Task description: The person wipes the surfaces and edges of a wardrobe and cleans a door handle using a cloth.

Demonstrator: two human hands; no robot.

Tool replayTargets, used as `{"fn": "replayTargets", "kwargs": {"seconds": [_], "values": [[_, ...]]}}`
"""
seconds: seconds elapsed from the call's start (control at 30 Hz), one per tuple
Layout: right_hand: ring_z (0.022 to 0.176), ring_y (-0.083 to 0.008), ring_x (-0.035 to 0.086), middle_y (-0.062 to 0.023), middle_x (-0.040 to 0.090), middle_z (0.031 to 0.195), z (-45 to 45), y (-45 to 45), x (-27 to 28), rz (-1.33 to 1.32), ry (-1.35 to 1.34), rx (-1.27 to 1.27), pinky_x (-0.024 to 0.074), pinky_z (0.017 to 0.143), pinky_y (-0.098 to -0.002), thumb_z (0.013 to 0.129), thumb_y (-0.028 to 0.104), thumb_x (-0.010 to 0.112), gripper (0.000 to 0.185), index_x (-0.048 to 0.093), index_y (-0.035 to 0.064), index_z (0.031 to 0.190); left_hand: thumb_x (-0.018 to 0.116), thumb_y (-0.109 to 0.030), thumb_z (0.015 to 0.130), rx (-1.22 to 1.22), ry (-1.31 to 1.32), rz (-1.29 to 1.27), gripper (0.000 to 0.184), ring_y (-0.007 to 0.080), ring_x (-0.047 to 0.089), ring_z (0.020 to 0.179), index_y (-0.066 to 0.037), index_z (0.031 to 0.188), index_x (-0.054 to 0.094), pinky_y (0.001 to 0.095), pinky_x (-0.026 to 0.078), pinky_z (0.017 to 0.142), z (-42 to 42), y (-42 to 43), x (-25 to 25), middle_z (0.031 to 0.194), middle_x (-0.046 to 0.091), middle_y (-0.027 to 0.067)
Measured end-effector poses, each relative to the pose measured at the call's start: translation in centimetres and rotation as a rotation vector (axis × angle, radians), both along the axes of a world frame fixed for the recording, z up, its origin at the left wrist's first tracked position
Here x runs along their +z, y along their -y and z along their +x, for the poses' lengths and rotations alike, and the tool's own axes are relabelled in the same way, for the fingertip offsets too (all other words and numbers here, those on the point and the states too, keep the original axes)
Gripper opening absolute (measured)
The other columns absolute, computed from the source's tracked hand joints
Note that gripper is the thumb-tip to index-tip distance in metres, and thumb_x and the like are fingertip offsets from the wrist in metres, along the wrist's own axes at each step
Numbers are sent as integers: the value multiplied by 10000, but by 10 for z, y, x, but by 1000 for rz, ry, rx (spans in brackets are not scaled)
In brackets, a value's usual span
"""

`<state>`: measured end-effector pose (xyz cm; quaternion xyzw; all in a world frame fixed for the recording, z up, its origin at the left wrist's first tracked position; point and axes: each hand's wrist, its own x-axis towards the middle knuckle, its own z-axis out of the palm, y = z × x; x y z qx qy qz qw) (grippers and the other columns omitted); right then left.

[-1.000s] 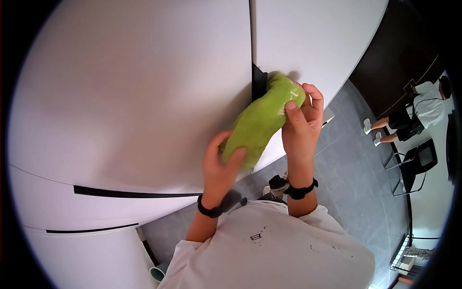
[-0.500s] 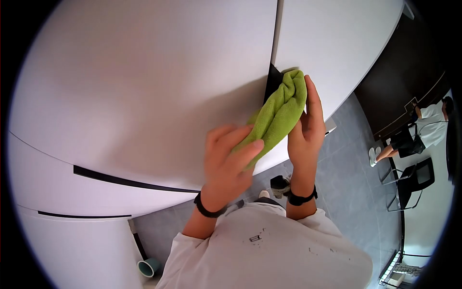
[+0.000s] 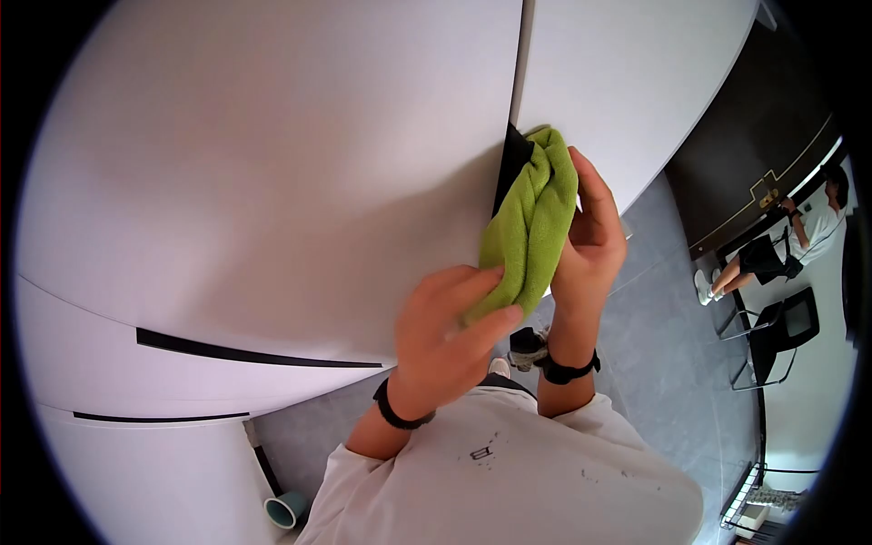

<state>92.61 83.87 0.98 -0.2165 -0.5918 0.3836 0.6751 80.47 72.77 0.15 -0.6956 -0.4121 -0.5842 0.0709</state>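
A green cloth (image 3: 536,227), folded into a thick bundle, lies against the white cabinet front by a black recessed handle (image 3: 511,168). My left hand (image 3: 450,331) is closed on the cloth's lower end, its thumb on top. On the other side, my right hand (image 3: 590,241) holds the cloth's right edge, fingers pointing up along it. Part of the right fingers is hidden behind the cloth. Each wrist has a black band.
Below, long black handle slots (image 3: 254,350) run along white drawers. A teal bin (image 3: 285,510) stands on the grey floor. At right, a person (image 3: 808,232) stands at a dark door (image 3: 727,173) near a black chair (image 3: 783,331).
My left hand has moved down and slightly right with the cloth's lower end, so the cloth slants less. The person at right has shifted, a hand near the door handle.
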Motion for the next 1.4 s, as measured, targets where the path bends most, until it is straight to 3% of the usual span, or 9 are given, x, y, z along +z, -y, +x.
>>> {"fn": "replayTargets", "kwargs": {"seconds": [0.23,0.4,0.47,0.7,0.9,1.07,1.2,1.27,1.4], "values": [[1157,-206,572,-131,579,1274,19,-12,-3,46,77,35,512,910,-312,814,-28,645,517,507,-30,1312,675,93,624,-185,149,-66,444,352,617,899,-111,1014,622,392,518,718,13,-8,-2,1085,642,158],[1008,-151,614,-97,633,1170,44,-17,22,19,128,86,522,739,-232,756,-37,671,492,601,23,1240,684,103,674,-359,353,-182,401,345,621,906,-87,1017,601,376,521,739,27,-13,-10,1097,634,177],[947,-138,612,-83,642,1147,51,-21,29,49,177,61,504,696,-228,734,-43,671,486,624,42,1210,698,94,797,-457,423,-241,381,249,625,900,-71,1092,522,339,524,746,30,-17,-13,1111,602,215],[787,-135,579,-45,665,1066,127,-46,46,114,429,-68,446,588,-248,644,-46,673,483,652,68,1113,709,65,806,-492,548,-302,368,229,620,951,-50,1059,469,349,533,783,96,-43,-32,1139,588,188],[828,-160,621,-57,656,1059,154,-50,-1,-53,516,-64,505,634,-255,658,-15,701,462,642,75,1108,725,42,806,-516,728,-578,350,216,611,973,-44,1030,470,338,527,813,117,-45,-63,1099,608,163],[801,-161,628,-73,650,1038,166,-48,-80,-340,550,17,511,631,-262,677,42,707,454,619,75,1121,727,28,804,-449,502,-921,315,197,610,950,-26,1051,539,322,502,840,99,-50,-105,1098,624,127],[785,-151,623,-86,646,1029,178,-50,-141,-624,595,42,509,630,-256,704,81,695,436,606,60,1131,723,50,791,-290,248,-1091,317,186,603,957,-16,1065,577,323,485,864,105,-52,-100,1094,630,112],[795,-149,625,-84,645,1020,177,-45,-144,-579,566,18,507,628,-256,704,71,692,426,604,55,1121,730,55,778,-320,589,-1148,330,191,603,975,-17,1072,598,331,478,875,111,-46,-105,1103,635,119],[831,-159,631,-77,640,1002,173,-51,-68,-278,375,-150,508,637,-269,702,46,683,394,598,52,1086,726,69,771,-351,614,-736,378,201,593,1033,-7,1111,577,334,456,920,139,-35,-49,1173,619,146]]}}
